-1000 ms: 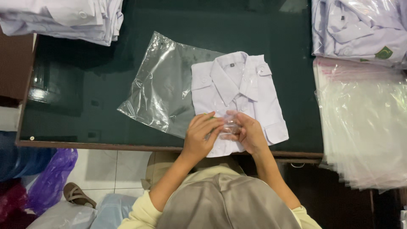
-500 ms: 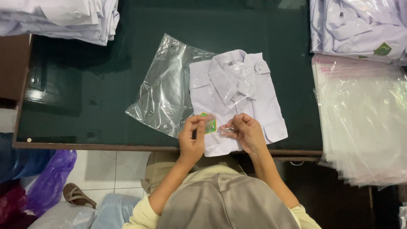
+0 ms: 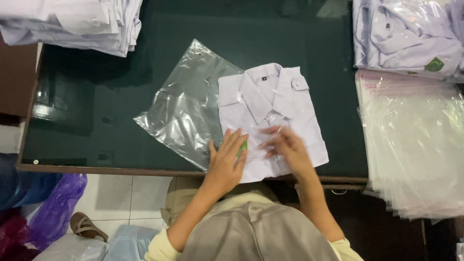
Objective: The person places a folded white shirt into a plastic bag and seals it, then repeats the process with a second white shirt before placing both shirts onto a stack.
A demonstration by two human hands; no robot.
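Note:
A folded white shirt [image 3: 270, 104] lies collar-up on the dark green table [image 3: 96, 111]. Its left edge overlaps a clear plastic bag [image 3: 186, 113]. My left hand [image 3: 226, 164] lies flat on the shirt's lower left corner, fingers together. It pins a small green tag [image 3: 243, 147] that peeks out beside the index finger. My right hand [image 3: 286, 149] hovers over the shirt's lower middle with fingers spread. It is blurred by motion, and nothing clear shows in it.
A stack of folded white shirts [image 3: 77, 21] sits at the back left. Bagged shirts [image 3: 406, 38] lie at the back right, with a pile of clear bags [image 3: 415, 145] below them. The table's front edge [image 3: 111, 169] runs just under my hands. A sandal [image 3: 87, 226] and purple plastic lie on the floor.
Both hands have come down from holding the green tag up between them. The left now lies flat on the shirt with the tag, and the right has opened and slid right.

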